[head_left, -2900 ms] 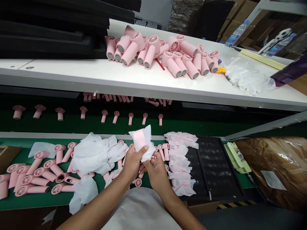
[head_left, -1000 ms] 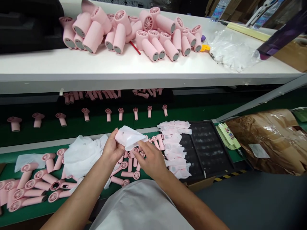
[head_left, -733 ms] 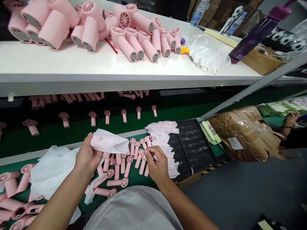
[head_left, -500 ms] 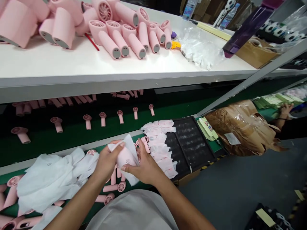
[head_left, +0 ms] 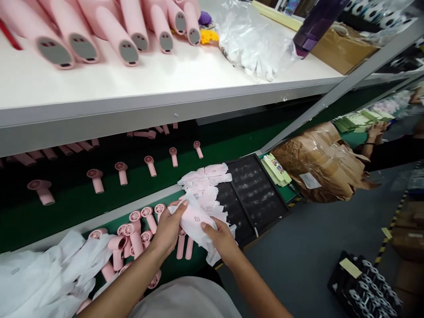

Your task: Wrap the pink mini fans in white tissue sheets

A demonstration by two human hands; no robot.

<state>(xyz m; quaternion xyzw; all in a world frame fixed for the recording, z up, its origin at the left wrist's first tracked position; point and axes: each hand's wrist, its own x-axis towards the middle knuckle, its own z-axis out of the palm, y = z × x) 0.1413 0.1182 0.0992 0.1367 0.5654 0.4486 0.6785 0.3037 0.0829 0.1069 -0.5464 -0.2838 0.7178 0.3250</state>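
Both my hands hold one white bag with a pink handheld fan inside; a small dark print shows on its face. My left hand grips its left end, thumb on top. On the lower right side, my right hand pinches it, and a loose flap of the bag hangs below. Just beyond lie several bagged fans in a row on a black tray. Bare pink fans are heaped left of my hands, beside a pile of white bags.
Single fans lie along the green belt. Above it, a white shelf carries large pink fans and a clear plastic bag. Right of the tray are green-yellow boxes, a brown paper bundle and another person's hands.
My hands and the bagged fan have moved right, closer to the row of bagged fans. The bag now covers the fan more fully. The camera view has shifted too.
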